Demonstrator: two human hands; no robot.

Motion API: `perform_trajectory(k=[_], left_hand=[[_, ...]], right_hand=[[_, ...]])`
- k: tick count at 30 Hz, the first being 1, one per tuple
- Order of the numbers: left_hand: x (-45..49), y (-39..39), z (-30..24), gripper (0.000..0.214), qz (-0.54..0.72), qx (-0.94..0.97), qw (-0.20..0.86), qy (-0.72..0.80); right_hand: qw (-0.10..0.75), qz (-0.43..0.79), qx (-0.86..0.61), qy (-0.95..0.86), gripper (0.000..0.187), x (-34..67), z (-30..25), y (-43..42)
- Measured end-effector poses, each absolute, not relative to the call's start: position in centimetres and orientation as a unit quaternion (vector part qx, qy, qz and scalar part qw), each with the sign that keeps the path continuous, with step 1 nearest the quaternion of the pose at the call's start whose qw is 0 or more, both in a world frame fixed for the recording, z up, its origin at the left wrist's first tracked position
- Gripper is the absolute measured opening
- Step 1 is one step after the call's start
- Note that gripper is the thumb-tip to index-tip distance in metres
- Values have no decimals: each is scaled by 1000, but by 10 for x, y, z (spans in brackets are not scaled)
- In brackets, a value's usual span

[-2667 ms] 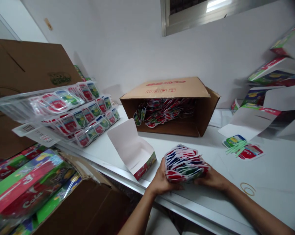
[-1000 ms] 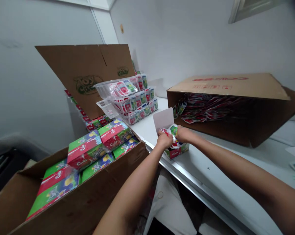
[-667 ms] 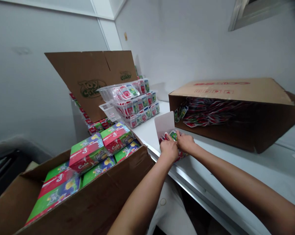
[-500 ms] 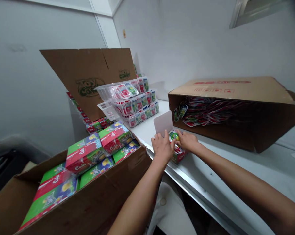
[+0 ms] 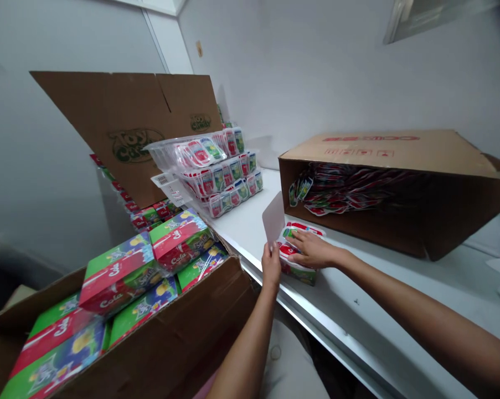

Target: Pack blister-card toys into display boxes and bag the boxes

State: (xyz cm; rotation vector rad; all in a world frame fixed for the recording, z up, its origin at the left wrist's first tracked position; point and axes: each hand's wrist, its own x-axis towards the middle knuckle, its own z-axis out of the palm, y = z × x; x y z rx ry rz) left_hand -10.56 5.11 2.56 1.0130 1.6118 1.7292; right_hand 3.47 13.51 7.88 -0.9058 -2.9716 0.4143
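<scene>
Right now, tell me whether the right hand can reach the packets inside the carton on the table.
Probably yes: the right hand is close by, the carton has its open mouth facing the person, and nothing visible blocks the way to those packets.

Beyond the right forearm [image 5: 411, 305], we have passage over the white tabletop [image 5: 453, 277] and into the open front of the large carton [image 5: 382, 152]. The raised flap [image 5: 273, 219] and stacked trays [image 5: 222, 180] obstruct leftward travel.

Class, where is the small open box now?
In the head view, the small open box sits on the white table just right of centre, its raised lid at the left hand, in front of the carton of packets.
</scene>
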Motion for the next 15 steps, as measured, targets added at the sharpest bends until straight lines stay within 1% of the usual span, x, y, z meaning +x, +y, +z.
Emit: perform_trajectory(k=[3,6,10,15], left_hand=[[-97,43,23,39,645,372,285,604],[-85,33,27,36,641,357,277,620],[-58,3,36,33,625,341,263,651],[-28,-33,36,39,574,355,230,701]], right_hand=[[-36,170,-276,-945,79,37,75,134],[-30,205,-248,-946,77,45,80,134],[-20,269,-198,-942,85,65,92,131],[-34,303,-159,-939,78,94,98,112]])
